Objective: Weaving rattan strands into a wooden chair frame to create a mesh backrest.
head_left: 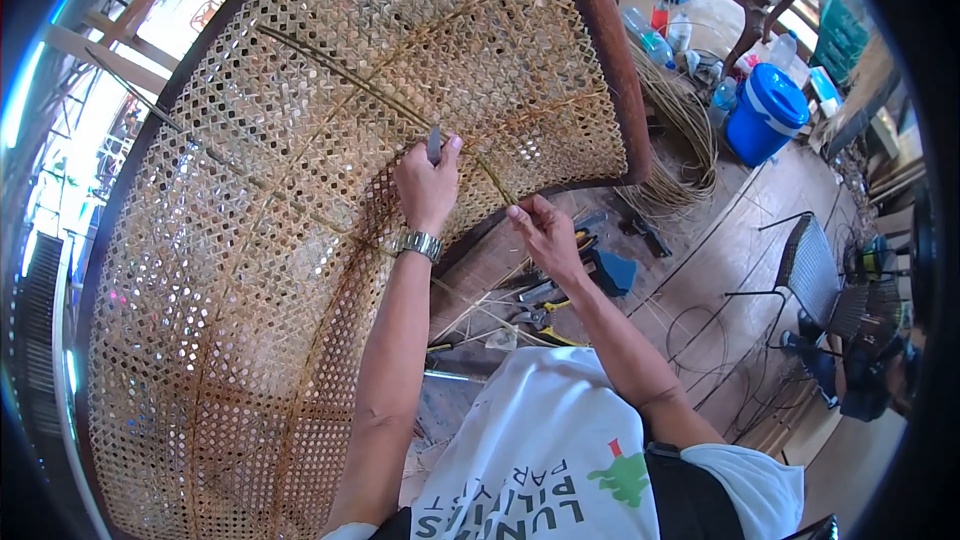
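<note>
A large woven cane panel, set in a dark wooden frame, fills the left and middle of the view. My left hand, with a metal watch on its wrist, is closed over the weave. A short flat metal blade sticks up from its fist beside the thumb; any handle is hidden. To the right and nearer, my right hand pinches the end of a greenish cane strip. The strip slants up left toward my left hand. Beyond it, a darker line of strips crosses the panel.
Below the panel's edge lie pliers with yellow handles and a blue block. A coil of cane rests on the floor near a blue lidded bucket and plastic bottles. A dark chair stands at right.
</note>
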The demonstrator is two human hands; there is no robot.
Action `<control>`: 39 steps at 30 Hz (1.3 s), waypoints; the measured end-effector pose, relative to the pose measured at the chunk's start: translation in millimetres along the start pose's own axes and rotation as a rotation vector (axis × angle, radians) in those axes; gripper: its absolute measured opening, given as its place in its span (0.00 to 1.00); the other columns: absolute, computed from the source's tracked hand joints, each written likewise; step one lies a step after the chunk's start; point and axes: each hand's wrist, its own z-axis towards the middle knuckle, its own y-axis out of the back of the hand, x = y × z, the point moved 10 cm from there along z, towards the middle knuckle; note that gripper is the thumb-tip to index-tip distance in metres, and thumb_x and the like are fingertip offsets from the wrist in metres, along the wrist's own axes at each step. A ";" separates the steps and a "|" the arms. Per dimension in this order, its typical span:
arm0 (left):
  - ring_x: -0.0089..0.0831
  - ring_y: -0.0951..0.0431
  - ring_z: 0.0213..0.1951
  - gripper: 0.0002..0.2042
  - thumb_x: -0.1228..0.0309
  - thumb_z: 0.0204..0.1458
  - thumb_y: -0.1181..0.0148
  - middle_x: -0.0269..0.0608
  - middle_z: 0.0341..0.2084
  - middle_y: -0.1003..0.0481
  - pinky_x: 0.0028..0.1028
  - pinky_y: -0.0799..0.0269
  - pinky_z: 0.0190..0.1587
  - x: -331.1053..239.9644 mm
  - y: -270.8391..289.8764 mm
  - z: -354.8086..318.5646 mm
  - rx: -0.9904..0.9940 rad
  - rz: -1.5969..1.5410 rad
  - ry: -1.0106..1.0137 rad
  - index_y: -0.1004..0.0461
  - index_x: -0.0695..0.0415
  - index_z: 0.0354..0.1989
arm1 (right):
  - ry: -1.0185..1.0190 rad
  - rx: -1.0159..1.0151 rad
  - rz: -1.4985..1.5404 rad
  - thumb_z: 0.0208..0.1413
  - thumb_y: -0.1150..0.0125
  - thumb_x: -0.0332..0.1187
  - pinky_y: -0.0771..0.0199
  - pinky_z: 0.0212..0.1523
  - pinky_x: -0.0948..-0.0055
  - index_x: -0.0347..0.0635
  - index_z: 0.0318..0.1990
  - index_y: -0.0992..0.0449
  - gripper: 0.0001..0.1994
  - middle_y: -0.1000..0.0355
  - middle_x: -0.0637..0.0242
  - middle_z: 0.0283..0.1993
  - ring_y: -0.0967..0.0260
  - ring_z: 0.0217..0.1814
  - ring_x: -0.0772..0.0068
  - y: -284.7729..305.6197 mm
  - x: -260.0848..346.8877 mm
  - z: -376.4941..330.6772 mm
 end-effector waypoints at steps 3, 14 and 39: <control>0.46 0.11 0.28 0.23 0.49 0.76 0.21 0.49 0.26 0.11 0.48 0.20 0.35 -24.5 6.5 3.8 -0.078 0.046 -0.063 0.08 0.60 0.39 | -0.030 0.000 0.066 0.86 0.24 0.42 0.21 0.42 0.71 0.36 0.52 0.11 0.15 0.15 0.73 0.38 0.23 0.40 0.81 2.0 9.6 -0.9; 0.43 0.12 0.29 0.21 0.46 0.76 0.22 0.43 0.28 0.09 0.46 0.20 0.37 -48.1 58.1 74.5 -0.126 -0.002 -0.117 0.03 0.53 0.45 | -0.063 -0.206 -0.466 0.72 0.15 0.58 0.11 0.43 0.51 0.43 0.44 0.08 0.24 0.11 0.56 0.33 0.11 0.35 0.55 -20.5 61.1 64.5; 0.20 0.26 0.25 0.21 0.48 0.78 0.20 0.26 0.23 0.17 0.33 0.34 0.32 -43.9 87.6 129.9 0.002 -0.202 -0.125 0.06 0.55 0.41 | 0.552 -0.306 -0.211 0.73 0.16 0.30 0.18 0.56 0.62 0.39 0.81 0.22 0.32 0.21 0.67 0.41 0.21 0.46 0.71 -68.1 117.5 64.7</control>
